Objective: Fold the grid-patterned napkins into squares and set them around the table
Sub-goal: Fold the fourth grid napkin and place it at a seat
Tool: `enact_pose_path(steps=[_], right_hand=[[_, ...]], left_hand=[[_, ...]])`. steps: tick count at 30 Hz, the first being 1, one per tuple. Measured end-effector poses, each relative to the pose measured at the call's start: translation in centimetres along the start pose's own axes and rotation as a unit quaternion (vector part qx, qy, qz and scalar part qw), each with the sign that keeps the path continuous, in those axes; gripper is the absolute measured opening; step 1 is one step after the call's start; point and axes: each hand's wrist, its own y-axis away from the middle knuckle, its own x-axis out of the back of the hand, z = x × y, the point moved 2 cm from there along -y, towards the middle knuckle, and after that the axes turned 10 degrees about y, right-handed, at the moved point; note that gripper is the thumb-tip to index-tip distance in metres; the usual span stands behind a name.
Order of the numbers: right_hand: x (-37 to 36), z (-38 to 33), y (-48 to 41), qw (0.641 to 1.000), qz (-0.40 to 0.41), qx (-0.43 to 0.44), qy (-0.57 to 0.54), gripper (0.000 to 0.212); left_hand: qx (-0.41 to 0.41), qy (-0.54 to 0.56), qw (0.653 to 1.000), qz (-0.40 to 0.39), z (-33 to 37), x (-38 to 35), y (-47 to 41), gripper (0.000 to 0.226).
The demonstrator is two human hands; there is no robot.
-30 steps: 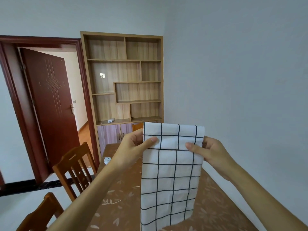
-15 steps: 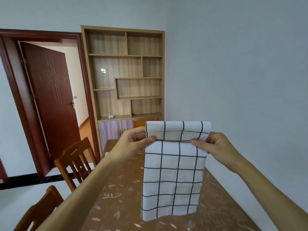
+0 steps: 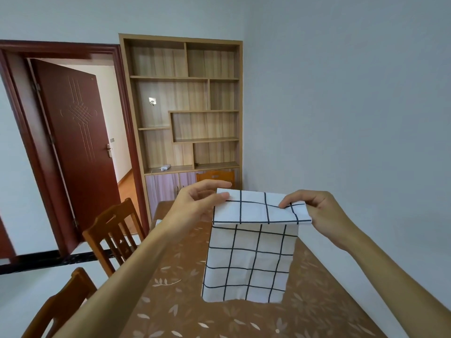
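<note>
A white napkin with a black grid (image 3: 249, 259) hangs in the air above the brown leaf-patterned table (image 3: 170, 301). Its top part is bent over toward me into a near-flat flap, and the rest drops straight down. My left hand (image 3: 195, 203) pinches the flap's left corner between thumb and fingers. My right hand (image 3: 314, 211) pinches the flap's right corner. The napkin's lower edge floats just over the tabletop. No other napkin shows.
Two wooden chairs (image 3: 112, 235) stand along the table's left side, and a third chair back (image 3: 216, 178) shows at the far end. A tall wooden shelf unit (image 3: 185, 106) stands behind it, with an open red-brown door (image 3: 75, 132) to the left. A wall runs close on the right.
Both hands have lifted and tipped the napkin's top forward, so the folded flap lies flatter and the hanging part is shorter. The lower edge has risen off the bottom of view.
</note>
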Motion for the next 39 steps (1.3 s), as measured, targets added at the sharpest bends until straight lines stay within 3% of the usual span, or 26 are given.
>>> enact_pose_path(steps=[8, 12, 16, 19, 24, 27, 32, 39], right_hand=[[-0.1, 0.0, -0.1, 0.974, -0.037, -0.077, -0.210, 0.042], [-0.5, 0.8, 0.1, 0.986, -0.079, -0.075, -0.126, 0.063], [-1.1, 0.6, 0.4, 0.992, -0.060, -0.068, -0.090, 0.034], [-1.1, 0.4, 0.3, 0.991, -0.026, -0.069, -0.107, 0.026], [-0.9, 0.3, 0.1, 0.990, 0.000, -0.076, -0.116, 0.022], [-1.0, 0.4, 0.3, 0.990, -0.005, -0.075, -0.122, 0.022], [-1.4, 0.5, 0.7, 0.986, -0.094, -0.087, -0.106, 0.027], [-1.1, 0.9, 0.6, 0.987, -0.049, -0.091, -0.122, 0.021]], left_hand=[[-0.066, -0.011, 0.994, 0.083, -0.4, 0.2, -0.3, 0.035], [-0.076, 0.023, 0.992, 0.099, -0.1, 0.0, -0.2, 0.029], [-0.080, 0.049, 0.990, 0.104, 0.1, 0.0, -0.1, 0.025], [-0.047, 0.019, 0.997, 0.051, -0.1, 0.0, 0.4, 0.022], [0.026, -0.018, 0.999, -0.027, -1.3, -0.1, 0.6, 0.029], [0.008, -0.034, 0.999, -0.021, -1.7, 0.0, 0.3, 0.026], [-0.029, -0.028, 0.999, 0.005, -1.7, 0.4, 0.1, 0.029], [-0.014, 0.000, 1.000, -0.016, -1.9, 1.0, 0.5, 0.040]])
